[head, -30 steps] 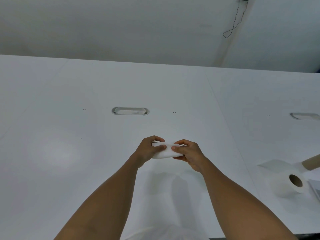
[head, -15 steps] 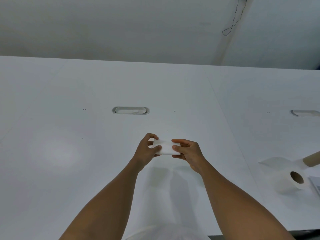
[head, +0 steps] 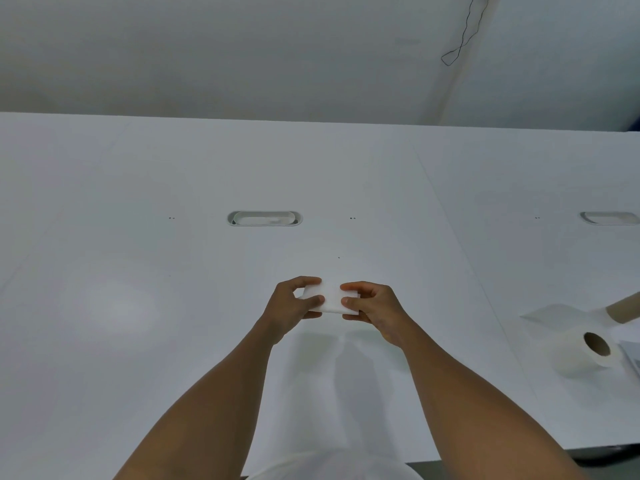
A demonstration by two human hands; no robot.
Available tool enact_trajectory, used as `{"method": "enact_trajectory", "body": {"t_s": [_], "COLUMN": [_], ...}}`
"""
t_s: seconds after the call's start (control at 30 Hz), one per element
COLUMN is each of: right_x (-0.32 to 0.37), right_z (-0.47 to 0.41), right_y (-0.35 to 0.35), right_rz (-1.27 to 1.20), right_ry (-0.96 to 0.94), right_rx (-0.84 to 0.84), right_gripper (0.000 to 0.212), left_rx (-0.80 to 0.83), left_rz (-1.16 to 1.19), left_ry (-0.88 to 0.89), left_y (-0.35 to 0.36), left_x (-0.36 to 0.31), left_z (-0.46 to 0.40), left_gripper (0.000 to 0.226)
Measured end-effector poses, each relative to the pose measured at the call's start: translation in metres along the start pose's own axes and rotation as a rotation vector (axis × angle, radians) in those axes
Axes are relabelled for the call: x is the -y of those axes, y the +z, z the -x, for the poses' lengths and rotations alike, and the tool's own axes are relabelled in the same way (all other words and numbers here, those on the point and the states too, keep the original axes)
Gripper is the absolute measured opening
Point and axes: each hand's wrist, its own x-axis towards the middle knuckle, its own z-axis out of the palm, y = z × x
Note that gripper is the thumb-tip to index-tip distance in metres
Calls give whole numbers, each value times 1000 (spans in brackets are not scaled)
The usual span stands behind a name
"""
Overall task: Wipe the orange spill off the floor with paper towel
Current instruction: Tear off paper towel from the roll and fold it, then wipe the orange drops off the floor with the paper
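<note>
A small folded piece of white paper towel [head: 330, 299] is held above the white table [head: 173, 306], pinched from both ends. My left hand [head: 291, 306] grips its left end between thumb and fingers. My right hand [head: 372, 308] grips its right end the same way. A paper towel roll [head: 581, 355] lies on its side at the right edge of the table, with a loose sheet trailing behind it. No orange spill and almost no floor show in this view.
Two oval cable slots [head: 265, 218] [head: 609, 218] are set into the table. A brown cardboard tube [head: 623, 308] pokes in at the right edge. A thin black cable [head: 464, 32] hangs on the white wall behind. The table's near edge runs along the bottom right.
Both hands have shifted slightly away from me over the table, working the folded towel between the fingers. The view has tilted a little; the roll has not moved.
</note>
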Motion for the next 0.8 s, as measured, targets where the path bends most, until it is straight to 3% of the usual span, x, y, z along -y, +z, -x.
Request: {"method": "enact_trajectory", "body": {"t_s": [0.37,0.63,0.8], "right_x": [-2,-5,-32], "right_z": [0,13,47], "right_y": [26,67,109], "right_rz": [97,327,450], "right_ry": [14,-19,-8], "right_rx": [140,503,747], "right_gripper": [32,32,47], "left_rx": [-155,-518,-829], "left_rz": [-6,94,167], "left_ry": [-5,-2,-46], "left_y": [-21,-22,-11], "left_x": [8,38,76], "left_z": [36,127,205], "left_gripper": [42,42,43]}}
